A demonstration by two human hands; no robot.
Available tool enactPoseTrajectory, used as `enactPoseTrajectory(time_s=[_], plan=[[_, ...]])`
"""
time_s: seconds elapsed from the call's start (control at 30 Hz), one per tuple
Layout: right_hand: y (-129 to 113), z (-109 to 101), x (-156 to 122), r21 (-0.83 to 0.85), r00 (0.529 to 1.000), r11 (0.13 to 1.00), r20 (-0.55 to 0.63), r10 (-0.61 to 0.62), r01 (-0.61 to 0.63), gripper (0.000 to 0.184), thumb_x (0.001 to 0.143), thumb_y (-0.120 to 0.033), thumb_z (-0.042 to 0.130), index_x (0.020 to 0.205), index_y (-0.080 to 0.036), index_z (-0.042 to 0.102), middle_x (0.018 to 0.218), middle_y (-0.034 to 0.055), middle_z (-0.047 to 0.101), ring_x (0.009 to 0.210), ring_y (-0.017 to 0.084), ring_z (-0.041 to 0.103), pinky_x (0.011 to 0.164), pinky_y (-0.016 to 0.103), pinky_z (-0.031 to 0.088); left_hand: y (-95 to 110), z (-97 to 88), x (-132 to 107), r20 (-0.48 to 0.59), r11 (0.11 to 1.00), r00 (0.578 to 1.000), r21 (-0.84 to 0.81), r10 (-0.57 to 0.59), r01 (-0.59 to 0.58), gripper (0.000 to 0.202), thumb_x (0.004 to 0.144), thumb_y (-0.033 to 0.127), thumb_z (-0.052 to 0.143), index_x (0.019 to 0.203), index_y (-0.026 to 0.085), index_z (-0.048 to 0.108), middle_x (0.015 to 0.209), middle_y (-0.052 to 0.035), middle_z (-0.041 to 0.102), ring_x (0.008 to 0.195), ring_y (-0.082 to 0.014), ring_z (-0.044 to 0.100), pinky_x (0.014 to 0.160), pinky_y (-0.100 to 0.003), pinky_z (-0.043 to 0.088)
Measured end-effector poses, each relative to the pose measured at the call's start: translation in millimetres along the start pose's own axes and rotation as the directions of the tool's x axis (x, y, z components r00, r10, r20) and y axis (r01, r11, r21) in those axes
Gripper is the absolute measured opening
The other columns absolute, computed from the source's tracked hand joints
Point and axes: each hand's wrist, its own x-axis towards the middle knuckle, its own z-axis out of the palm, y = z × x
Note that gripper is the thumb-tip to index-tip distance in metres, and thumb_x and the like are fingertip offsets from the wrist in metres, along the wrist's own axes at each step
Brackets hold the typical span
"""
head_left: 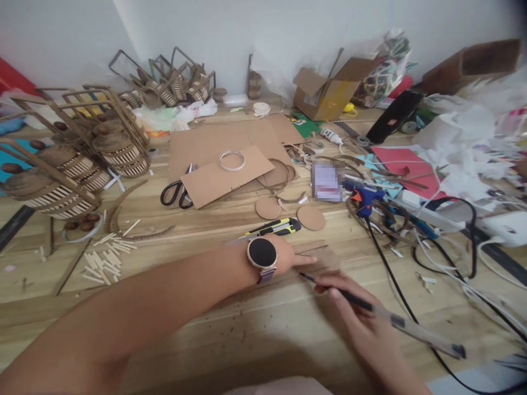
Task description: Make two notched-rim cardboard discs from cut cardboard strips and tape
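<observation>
My left hand (294, 257), with a round black watch (262, 253) on the wrist, lies flat with fingers stretched on a long brown cardboard strip (327, 255) on the wooden table (214, 329). My right hand (349, 312) is closed round a thin dark pencil (354, 299) whose tip touches the strip just below my left fingertips. A yellow-and-black utility knife (274, 227) lies just beyond my left wrist.
Two cardboard discs (310, 217) and black scissors (178, 192) lie by flat cardboard sheets (224, 178). A blue glue gun (364, 198) and black cables (395, 280) are on the right. Slatted cardboard baskets (69, 164) stand left, small sticks (105, 258) near them. An open box (329, 90) sits at the back.
</observation>
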Motion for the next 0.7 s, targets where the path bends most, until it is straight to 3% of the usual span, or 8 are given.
enactPoseTrajectory(time_s=[0.1, 0.27, 0.37, 0.5, 0.6, 0.7], plan=[[-5.1, 13.0, -2.6, 0.007, 0.999, 1.0, 0.046, 0.022, -0.022, 0.013, 0.089, -0.024, 0.059, 0.084, -0.025, 0.07, 0.078, 0.0013, 0.073, 0.074, 0.017, 0.07, 0.068, 0.024, 0.056, 4.0, -7.0, -3.6, 0.139, 0.997, 0.99, 0.072, -0.029, 0.019, 0.112, 0.067, 0.0, 0.077, 0.154, 0.038, 0.017, 0.094, -0.0048, 0.078, 0.07, -0.0211, 0.071, 0.061, -0.026, 0.051], [-1.8, 27.7, -0.5, 0.018, 0.99, 0.995, 0.099, 0.099, -0.102, 0.012, 0.088, -0.023, 0.058, 0.08, -0.024, 0.067, 0.081, 0.0018, 0.074, 0.079, 0.018, 0.07, 0.069, 0.024, 0.055, 6.3, -10.2, -6.2, 0.167, 0.993, 0.985, 0.117, -0.04, 0.02, 0.116, 0.068, 0.002, 0.079, 0.155, 0.036, 0.011, 0.093, -0.005, 0.077, 0.078, -0.0224, 0.071, 0.063, -0.025, 0.05], [0.6, 32.5, 0.4, -0.011, 0.99, 0.994, 0.098, 0.105, -0.105, 0.014, 0.089, -0.023, 0.056, 0.079, -0.023, 0.066, 0.079, 0.0021, 0.073, 0.076, 0.018, 0.069, 0.067, 0.025, 0.054, 7.3, -9.6, -6.6, 0.124, 0.992, 0.992, 0.123, -0.033, 0.018, 0.097, 0.078, 0.011, 0.073, 0.155, 0.034, 0.019, 0.095, -0.0074, 0.076, 0.082, -0.023, 0.071, 0.065, -0.027, 0.05], [2.1, 34.9, -0.8, -0.037, 0.989, 0.994, 0.109, 0.104, -0.1, 0.014, 0.089, -0.023, 0.055, 0.079, -0.023, 0.065, 0.077, 0.0018, 0.071, 0.073, 0.017, 0.068, 0.066, 0.025, 0.053, 7.7, -3.3, -2.5, -0.019, 0.988, 1.0, 0.152, -0.025, 0.027, 0.066, 0.09, 0.018, 0.061, 0.149, 0.035, 0.038, 0.126, -0.0148, 0.064, 0.102, -0.0271, 0.066, 0.073, -0.033, 0.051], [3.3, 35.7, -2.2, -0.035, 0.99, 0.996, 0.112, 0.085, -0.082, 0.014, 0.089, -0.022, 0.055, 0.079, -0.023, 0.064, 0.079, 0.0019, 0.071, 0.075, 0.017, 0.068, 0.069, 0.026, 0.053, 6.3, 6.4, 6.3, -0.083, 0.984, 0.995, 0.175, 0.048, -0.033, 0.055, 0.088, 0.018, 0.063, 0.139, 0.033, 0.051, 0.14, -0.0096, 0.055, 0.117, -0.027, 0.056, 0.085, -0.037, 0.05], [3.2, 36.9, -2.4, -0.035, 0.991, 0.997, 0.113, 0.077, -0.074, 0.014, 0.09, -0.022, 0.055, 0.08, -0.023, 0.064, 0.079, 0.0015, 0.071, 0.076, 0.016, 0.068, 0.07, 0.026, 0.053, 4.1, 15.4, 15.5, -0.12, 0.976, 0.984, 0.19, 0.128, -0.104, 0.044, 0.089, 0.018, 0.062, 0.13, 0.034, 0.059, 0.156, 0.0032, 0.039, 0.129, -0.0241, 0.045, 0.099, -0.037, 0.043]])
